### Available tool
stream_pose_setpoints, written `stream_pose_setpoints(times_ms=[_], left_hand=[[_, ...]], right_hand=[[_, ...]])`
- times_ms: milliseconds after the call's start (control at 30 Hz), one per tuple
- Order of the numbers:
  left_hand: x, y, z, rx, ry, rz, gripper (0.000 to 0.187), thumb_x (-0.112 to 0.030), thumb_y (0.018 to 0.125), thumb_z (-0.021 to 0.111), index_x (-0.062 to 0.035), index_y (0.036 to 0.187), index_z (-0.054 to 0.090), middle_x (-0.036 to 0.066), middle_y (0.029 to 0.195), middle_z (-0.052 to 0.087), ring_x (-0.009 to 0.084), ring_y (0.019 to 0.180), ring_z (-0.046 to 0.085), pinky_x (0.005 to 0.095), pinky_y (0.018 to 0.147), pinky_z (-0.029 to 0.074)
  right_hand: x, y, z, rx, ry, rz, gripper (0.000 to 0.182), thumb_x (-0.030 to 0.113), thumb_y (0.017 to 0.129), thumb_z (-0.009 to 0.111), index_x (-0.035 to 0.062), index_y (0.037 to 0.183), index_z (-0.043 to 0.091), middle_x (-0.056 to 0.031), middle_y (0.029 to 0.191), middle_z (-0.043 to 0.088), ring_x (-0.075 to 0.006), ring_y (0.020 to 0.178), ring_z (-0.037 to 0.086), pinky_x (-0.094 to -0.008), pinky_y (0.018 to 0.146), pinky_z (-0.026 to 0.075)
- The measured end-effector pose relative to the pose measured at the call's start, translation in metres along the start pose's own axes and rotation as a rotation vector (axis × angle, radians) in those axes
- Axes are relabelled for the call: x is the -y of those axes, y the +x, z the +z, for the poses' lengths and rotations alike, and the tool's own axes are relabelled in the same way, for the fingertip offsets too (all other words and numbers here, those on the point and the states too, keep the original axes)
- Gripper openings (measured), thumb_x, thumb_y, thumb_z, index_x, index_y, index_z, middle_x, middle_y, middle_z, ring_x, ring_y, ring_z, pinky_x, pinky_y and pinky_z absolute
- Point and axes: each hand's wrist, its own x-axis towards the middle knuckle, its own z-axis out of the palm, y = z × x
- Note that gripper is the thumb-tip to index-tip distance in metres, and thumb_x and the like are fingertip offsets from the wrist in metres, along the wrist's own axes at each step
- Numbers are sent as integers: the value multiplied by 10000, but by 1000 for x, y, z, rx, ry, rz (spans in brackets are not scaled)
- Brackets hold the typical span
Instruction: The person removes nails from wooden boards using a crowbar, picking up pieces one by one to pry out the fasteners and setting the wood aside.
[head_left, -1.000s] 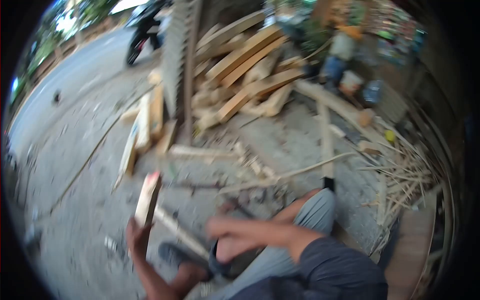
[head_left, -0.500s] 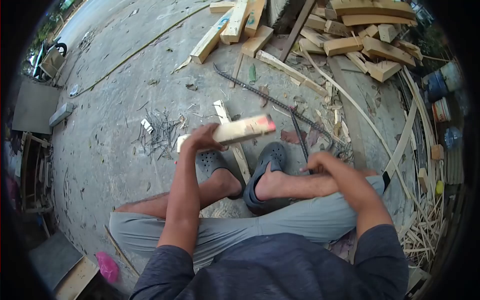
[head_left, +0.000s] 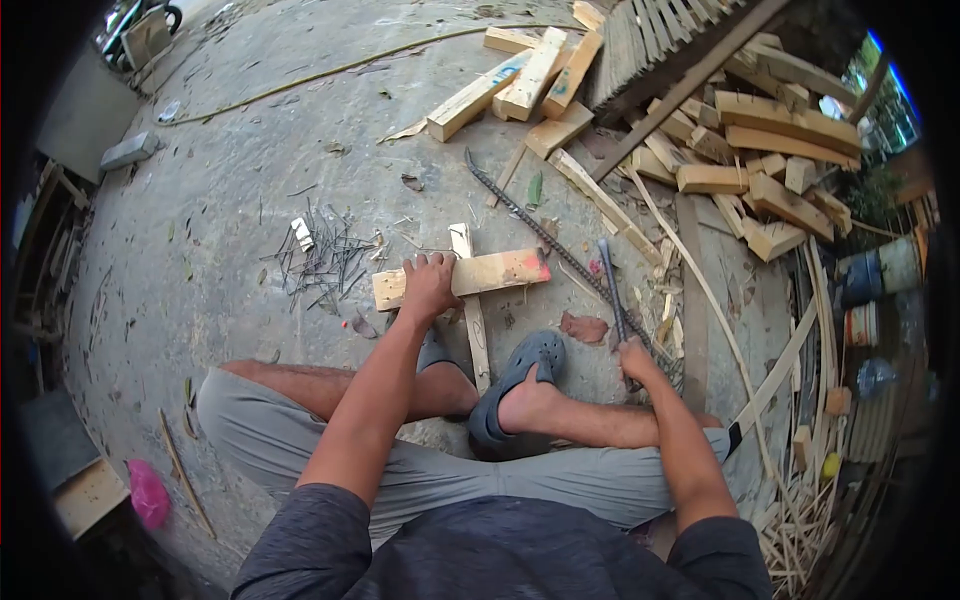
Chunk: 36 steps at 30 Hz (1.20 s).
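Note:
A short wooden block (head_left: pixel 500 270) with a red-marked right end lies across a thin wood strip (head_left: pixel 476 335) on the ground before my feet. My left hand (head_left: pixel 430 285) grips the block near its left part, fingers over the far edge. Off to the right, my right hand (head_left: pixel 636 358) is closed round a dark metal bar (head_left: pixel 611 285), which points away from me. A long ribbed rod (head_left: pixel 525 215) lies on the ground and runs behind the bar. Left of the block is a heap of loose nails (head_left: pixel 325 262).
Wood blocks (head_left: pixel 535 75) lie at the top, and a larger pile of nailed lumber (head_left: pixel 790 200) is at the upper right. Long thin strips (head_left: pixel 700 280) cross the right side. A pink bag (head_left: pixel 148 493) lies at lower left.
The block has come down onto the thin strip with my left hand on it. My right hand has moved forward with the metal bar. The view has shifted.

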Motion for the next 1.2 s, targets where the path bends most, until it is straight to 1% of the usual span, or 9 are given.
stream_pose_setpoints(times_ms=[67, 367, 467, 600, 800, 967, 1067, 1100, 1200], left_hand=[[3, 5, 1, 19, -15, 9, 907, -402, 559, 967, -126, 1339, 596, 99, 1245, 650, 356, 1214, 584, 581, 1010, 419], [-10, 20, 6, -7, 58, 58, 880, -382, 561, 977, -127, 1313, 600, 97, 1214, 658, 332, 1184, 605, 558, 967, 451], [-7, 19, 21, -52, 70, 34, 874, -366, 563, 978, -126, 1310, 592, 91, 1199, 660, 330, 1171, 605, 561, 959, 447], [-12, 11, 21, -40, 16, 3, 887, -343, 567, 975, -118, 1329, 579, 97, 1196, 654, 335, 1156, 604, 556, 958, 437], [-10, 6, 42, -230, 138, 28, 697, -167, 750, 781, -82, 1391, 522, 99, 1152, 616, 324, 1098, 592, 554, 959, 418], [-22, 11, 54, -204, 247, 4, 541, -162, 861, 617, -15, 1367, 495, 116, 1138, 578, 297, 1086, 552, 574, 977, 389], [-12, 19, 53, -193, 255, -10, 499, -175, 885, 582, -2, 1346, 500, 126, 1138, 571, 299, 1084, 545, 582, 986, 375], [-12, 18, 54, -190, 266, -10, 491, -174, 890, 576, -3, 1344, 501, 127, 1138, 570, 301, 1084, 544, 585, 989, 371], [-24, 15, 50, -164, 301, -24, 458, -171, 912, 540, -13, 1341, 507, 123, 1137, 561, 301, 1085, 538, 594, 990, 362]], right_hand=[[31, -13, -27, 35, 72, 10, 664, 120, 1027, 475, 41, 1603, 154, -157, 861, 626, -300, 501, 641, -445, 491, 561], [182, -158, -76, 502, 995, -401, 476, 177, 1014, 552, -14, 1421, 395, -228, 1138, 678, -341, 1011, 736, -491, 936, 576], [238, -198, -66, 237, 835, -673, 418, 211, 1038, 534, -18, 1379, 458, -239, 1129, 687, -373, 1085, 717, -492, 965, 556], [240, -143, -62, -427, -60, -453, 427, 380, 1085, 525, -11, 1252, 567, -160, 1040, 707, -289, 1005, 675, -377, 896, 507], [209, -44, 9, -684, 405, -640, 374, 398, 1053, 602, 32, 1128, 613, -79, 956, 667, -188, 879, 600, -356, 842, 490], [139, 34, 132, -149, 360, -253, 379, 373, 1037, 596, 45, 1218, 540, -155, 1027, 707, -258, 938, 686, -415, 843, 508], [196, -2, 122, -519, 56, -316, 393, 358, 1042, 572, 5, 1209, 528, -208, 1075, 717, -367, 992, 702, -471, 862, 511], [231, -36, 91, -382, 83, -293, 423, 298, 1041, 558, -47, 1281, 514, -218, 1144, 703, -443, 980, 684, -511, 886, 508], [263, -85, 17, -44, 323, -358, 459, 119, 981, 551, -58, 1402, 508, -243, 1286, 640, -333, 945, 719, -426, 844, 561]])
